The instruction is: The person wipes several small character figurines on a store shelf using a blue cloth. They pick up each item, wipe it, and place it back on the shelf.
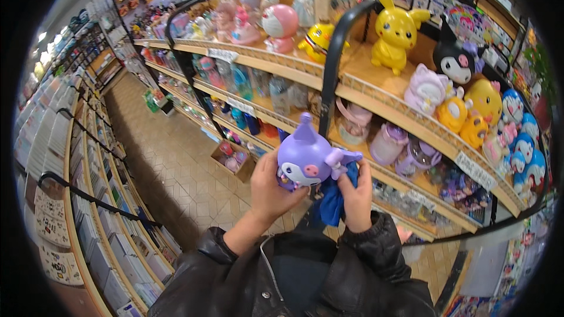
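Note:
A glossy purple character figurine with a pointed ear, a white face and a pink round ornament is held up in front of my chest. My left hand is wrapped round its left side and base. In my right hand a blue cloth is pinched between thumb and fingers, pressed near the figurine's lilac bow. The cloth's lower end hangs down. Part of the figurine's underside is hidden by my left fingers.
Tiered wooden shelves with black rails stand ahead and right, holding a yellow figurine, a black-eared figurine and several bottles. Paper goods fill the left rack. A cardboard box sits on the tiled floor.

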The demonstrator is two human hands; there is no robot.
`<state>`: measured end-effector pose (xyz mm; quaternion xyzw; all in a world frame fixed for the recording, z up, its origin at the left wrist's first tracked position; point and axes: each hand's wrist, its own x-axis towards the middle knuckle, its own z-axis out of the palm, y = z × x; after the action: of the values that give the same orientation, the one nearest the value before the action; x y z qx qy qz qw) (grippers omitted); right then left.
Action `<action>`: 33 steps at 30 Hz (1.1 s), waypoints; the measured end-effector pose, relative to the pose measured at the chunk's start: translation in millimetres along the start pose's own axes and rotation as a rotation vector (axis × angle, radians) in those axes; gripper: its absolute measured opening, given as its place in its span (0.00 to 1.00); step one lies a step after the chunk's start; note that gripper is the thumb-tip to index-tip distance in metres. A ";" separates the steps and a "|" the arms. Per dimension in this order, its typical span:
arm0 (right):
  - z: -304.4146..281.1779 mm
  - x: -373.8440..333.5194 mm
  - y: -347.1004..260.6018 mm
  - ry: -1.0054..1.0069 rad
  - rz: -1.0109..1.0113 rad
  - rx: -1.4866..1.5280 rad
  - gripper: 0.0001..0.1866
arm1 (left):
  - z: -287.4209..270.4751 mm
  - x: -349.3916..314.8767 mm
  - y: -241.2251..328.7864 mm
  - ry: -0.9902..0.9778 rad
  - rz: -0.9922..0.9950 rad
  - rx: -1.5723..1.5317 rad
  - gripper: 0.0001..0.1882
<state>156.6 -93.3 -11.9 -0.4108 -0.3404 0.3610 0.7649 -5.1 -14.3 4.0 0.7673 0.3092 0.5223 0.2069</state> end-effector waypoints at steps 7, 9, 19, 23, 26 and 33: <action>-14.9 4.7 -25.7 0.287 -0.036 0.217 0.13 | 11.2 -17.2 -5.9 -0.102 -0.017 0.118 0.41; -14.3 6.9 -37.3 0.356 -0.149 0.231 0.13 | 10.2 -19.0 -9.0 -0.105 -0.002 0.158 0.42; -6.1 13.9 -46.2 -0.261 -0.787 -1.117 0.31 | 16.5 -17.0 -9.8 -0.133 0.097 0.213 0.39; -6.1 17.9 -21.6 -0.098 -0.666 -1.059 0.21 | 20.1 -21.7 -7.5 -0.220 0.005 0.202 0.39; -11.6 20.5 -9.9 -0.021 -0.589 -0.986 0.11 | 21.9 -23.6 -8.1 -0.260 -0.038 0.233 0.40; -27.7 31.1 1.6 0.202 -0.068 -0.522 0.16 | 22.9 -25.6 -12.1 -0.373 -0.271 0.157 0.39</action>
<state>194.5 -77.4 -18.2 -0.6160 -0.3576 0.1924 0.6750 6.3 -23.1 -29.5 0.8158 0.4055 0.3131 0.2683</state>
